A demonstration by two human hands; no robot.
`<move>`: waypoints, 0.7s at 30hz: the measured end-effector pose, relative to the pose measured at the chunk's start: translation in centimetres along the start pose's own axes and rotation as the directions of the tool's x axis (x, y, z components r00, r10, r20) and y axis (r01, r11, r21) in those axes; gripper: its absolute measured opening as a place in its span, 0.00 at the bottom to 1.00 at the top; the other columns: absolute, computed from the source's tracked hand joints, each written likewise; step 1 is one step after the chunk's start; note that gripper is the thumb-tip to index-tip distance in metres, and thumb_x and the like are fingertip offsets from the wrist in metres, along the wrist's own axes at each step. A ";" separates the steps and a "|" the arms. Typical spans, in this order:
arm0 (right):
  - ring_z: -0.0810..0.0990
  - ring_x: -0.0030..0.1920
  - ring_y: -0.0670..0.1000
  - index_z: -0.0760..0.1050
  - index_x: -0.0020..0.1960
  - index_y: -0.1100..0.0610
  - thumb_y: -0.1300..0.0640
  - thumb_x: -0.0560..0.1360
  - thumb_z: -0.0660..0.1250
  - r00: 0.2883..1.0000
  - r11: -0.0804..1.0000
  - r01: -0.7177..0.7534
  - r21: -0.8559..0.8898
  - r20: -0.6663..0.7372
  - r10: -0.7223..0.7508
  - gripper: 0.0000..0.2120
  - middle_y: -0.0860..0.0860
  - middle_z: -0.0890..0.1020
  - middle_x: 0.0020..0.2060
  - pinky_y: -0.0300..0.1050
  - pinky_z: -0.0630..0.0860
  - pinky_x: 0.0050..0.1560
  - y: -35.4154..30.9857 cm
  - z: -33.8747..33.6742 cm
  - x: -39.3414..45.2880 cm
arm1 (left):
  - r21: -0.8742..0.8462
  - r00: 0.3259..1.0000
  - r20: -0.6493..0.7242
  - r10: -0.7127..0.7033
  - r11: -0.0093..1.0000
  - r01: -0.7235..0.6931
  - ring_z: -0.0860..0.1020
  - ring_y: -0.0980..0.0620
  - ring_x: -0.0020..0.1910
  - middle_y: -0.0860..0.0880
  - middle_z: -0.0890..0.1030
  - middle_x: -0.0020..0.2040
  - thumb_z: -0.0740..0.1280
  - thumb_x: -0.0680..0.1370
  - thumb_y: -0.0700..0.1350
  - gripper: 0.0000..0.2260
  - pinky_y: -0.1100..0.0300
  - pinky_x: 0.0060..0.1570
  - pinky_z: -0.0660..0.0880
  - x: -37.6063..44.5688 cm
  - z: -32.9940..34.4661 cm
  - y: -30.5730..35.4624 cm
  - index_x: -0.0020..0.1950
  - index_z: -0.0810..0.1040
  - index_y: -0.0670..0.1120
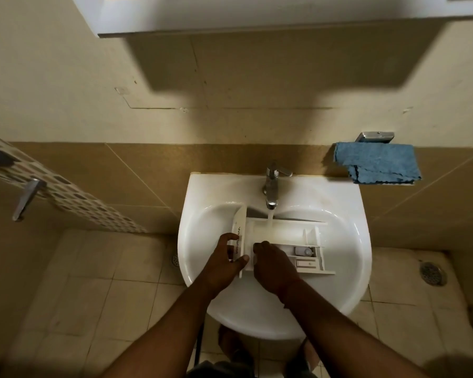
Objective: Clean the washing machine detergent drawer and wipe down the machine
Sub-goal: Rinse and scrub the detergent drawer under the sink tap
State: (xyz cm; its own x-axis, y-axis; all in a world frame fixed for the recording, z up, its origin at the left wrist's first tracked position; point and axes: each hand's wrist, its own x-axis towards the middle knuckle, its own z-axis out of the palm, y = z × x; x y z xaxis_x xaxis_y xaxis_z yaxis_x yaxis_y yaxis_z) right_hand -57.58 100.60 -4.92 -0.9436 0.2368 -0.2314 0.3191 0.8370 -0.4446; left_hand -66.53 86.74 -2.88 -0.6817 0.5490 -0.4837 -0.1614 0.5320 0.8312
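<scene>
A white detergent drawer [284, 236] lies across the white sink [347, 241], its front panel to the left. Water runs from the chrome tap [272, 184] onto the drawer's far edge. My left hand [224, 264] grips the front panel, thumb on the near side and fingers curled over the top. My right hand [273, 264] rests inside the near left compartment with fingers curled down; what they hold, if anything, is hidden. A blue cloth [377, 165] hangs on a wall holder to the right.
A white cabinet [257, 15] overhangs the sink at head height. Chrome shower handles [25, 197] stick out of the left wall. Floor drains [432, 272] sit in the tiled floor on the right and left of the sink.
</scene>
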 end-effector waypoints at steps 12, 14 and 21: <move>0.79 0.40 0.54 0.75 0.47 0.63 0.63 0.81 0.58 0.803 -0.427 -0.225 0.876 0.415 0.427 0.08 0.60 0.78 0.41 0.49 0.80 0.52 1.8 -7.4 5.5 | -0.022 1.000 0.009 -0.006 1.000 0.007 0.76 0.52 0.57 0.47 0.75 0.60 0.71 0.77 0.45 0.21 0.66 0.44 0.76 -0.1 -0.1 -0.1 0.65 0.65 0.58; 0.80 0.46 0.54 0.74 0.52 0.64 0.65 0.81 0.57 0.831 -0.448 -0.279 0.849 0.447 0.330 0.07 0.60 0.78 0.48 0.49 0.78 0.60 0.7 -6.5 6.6 | -0.032 1.000 0.007 -0.006 0.999 0.006 0.76 0.50 0.58 0.46 0.76 0.60 0.71 0.77 0.45 0.21 0.61 0.48 0.78 -0.1 -0.1 -0.1 0.65 0.66 0.58; 0.73 0.64 0.49 0.69 0.71 0.55 0.60 0.80 0.62 0.968 0.913 0.226 0.340 -0.184 -0.171 0.19 0.53 0.75 0.65 0.43 0.70 0.67 -0.3 0.2 -0.6 | -0.039 1.000 0.001 0.000 0.999 0.000 0.76 0.51 0.58 0.47 0.76 0.61 0.71 0.77 0.46 0.21 0.65 0.43 0.77 -0.1 0.0 -0.3 0.66 0.65 0.59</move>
State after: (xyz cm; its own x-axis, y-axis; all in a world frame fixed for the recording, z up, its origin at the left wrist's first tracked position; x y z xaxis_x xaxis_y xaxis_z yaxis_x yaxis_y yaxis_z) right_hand -57.10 100.11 -4.85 -0.9841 0.1771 0.0115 0.1081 0.6498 -0.7524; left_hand -66.43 86.60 -3.07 -0.6813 0.5494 -0.4838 -0.1893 0.5062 0.8414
